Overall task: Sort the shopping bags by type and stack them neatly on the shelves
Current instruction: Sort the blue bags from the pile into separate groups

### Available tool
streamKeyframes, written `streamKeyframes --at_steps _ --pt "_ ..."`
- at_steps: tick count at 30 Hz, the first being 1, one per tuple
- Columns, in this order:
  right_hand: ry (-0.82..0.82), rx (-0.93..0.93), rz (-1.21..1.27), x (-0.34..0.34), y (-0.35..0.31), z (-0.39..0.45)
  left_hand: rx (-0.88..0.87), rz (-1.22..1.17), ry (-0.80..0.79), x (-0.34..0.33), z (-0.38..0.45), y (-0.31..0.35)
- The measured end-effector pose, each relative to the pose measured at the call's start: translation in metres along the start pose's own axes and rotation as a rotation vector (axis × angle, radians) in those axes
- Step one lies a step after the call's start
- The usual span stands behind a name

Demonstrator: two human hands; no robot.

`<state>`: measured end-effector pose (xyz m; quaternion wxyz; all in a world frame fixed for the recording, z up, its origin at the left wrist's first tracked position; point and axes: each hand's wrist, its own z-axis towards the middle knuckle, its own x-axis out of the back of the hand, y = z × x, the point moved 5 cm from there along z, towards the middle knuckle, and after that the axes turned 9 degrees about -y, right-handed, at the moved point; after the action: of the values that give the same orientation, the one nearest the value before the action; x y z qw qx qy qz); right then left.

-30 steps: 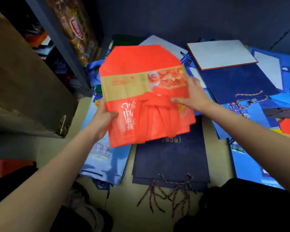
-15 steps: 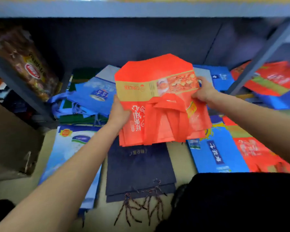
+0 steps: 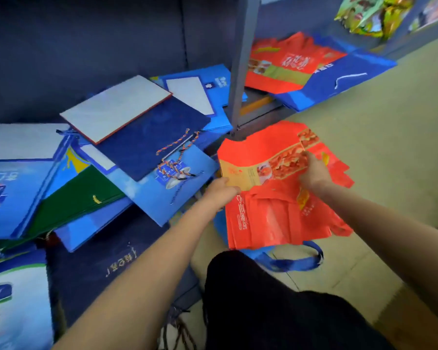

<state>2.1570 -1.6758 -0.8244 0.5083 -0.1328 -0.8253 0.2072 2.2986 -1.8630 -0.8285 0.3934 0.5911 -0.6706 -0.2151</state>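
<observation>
the stack of flat red non-woven shopping bags point(image 3: 276, 213) lies just in front of the grey metal shelf upright point(image 3: 240, 72), over the beige floor point(image 3: 390, 147) and on top of a blue bag with looped blue handles point(image 3: 293, 262). its long axis runs from near the person toward the shelf, leaning a little to the right; the folded, angled bottom end points at the foot of the upright and the red handles point back toward the person. a tan band with food pictures crosses the stack, and white characters are printed on the red, upside down from here and too blurred to read.

the left hand point(image 3: 219, 192) holds the stack's left edge, thumb on the tan band, fingers underneath. the right hand point(image 3: 314, 170) grips the right side, fingers curled over the picture band.

to the left, a navy paper bag with twisted cord handles point(image 3: 147, 145) lies on light blue printed bags point(image 3: 162, 195), with a dark green bag point(image 3: 79, 195) tucked among them. a dark navy bag with gold lettering point(image 3: 106, 263), not legible, lies nearer. behind the upright, another red bag with a green band point(image 3: 286, 61) rests on a royal blue bag point(image 3: 339, 77).
</observation>
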Motion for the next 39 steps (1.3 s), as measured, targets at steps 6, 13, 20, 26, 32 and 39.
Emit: streamKeyframes --at_steps 6,13,20,26,32,39 --pt "0.023 -0.038 -0.110 0.020 0.039 0.062 0.052 -0.104 -0.089 -0.057 0.070 0.015" --pt "-0.243 -0.064 -0.583 0.054 0.040 0.151 -0.011 -0.125 0.064 -0.063 0.161 0.051" --pt "-0.430 0.139 -0.423 -0.054 0.050 0.148 -0.458 0.281 0.308 -0.013 0.104 0.016" --pt "-0.199 0.249 -0.240 -0.071 -0.046 0.118 -0.510 0.451 0.643 0.063 0.040 -0.032" --pt "-0.168 0.436 -0.461 -0.096 -0.145 0.076 -0.069 0.743 0.707 0.134 0.012 -0.073" --pt "-0.341 0.369 -0.357 -0.151 -0.148 0.060 0.262 0.908 0.387 0.198 0.026 -0.084"
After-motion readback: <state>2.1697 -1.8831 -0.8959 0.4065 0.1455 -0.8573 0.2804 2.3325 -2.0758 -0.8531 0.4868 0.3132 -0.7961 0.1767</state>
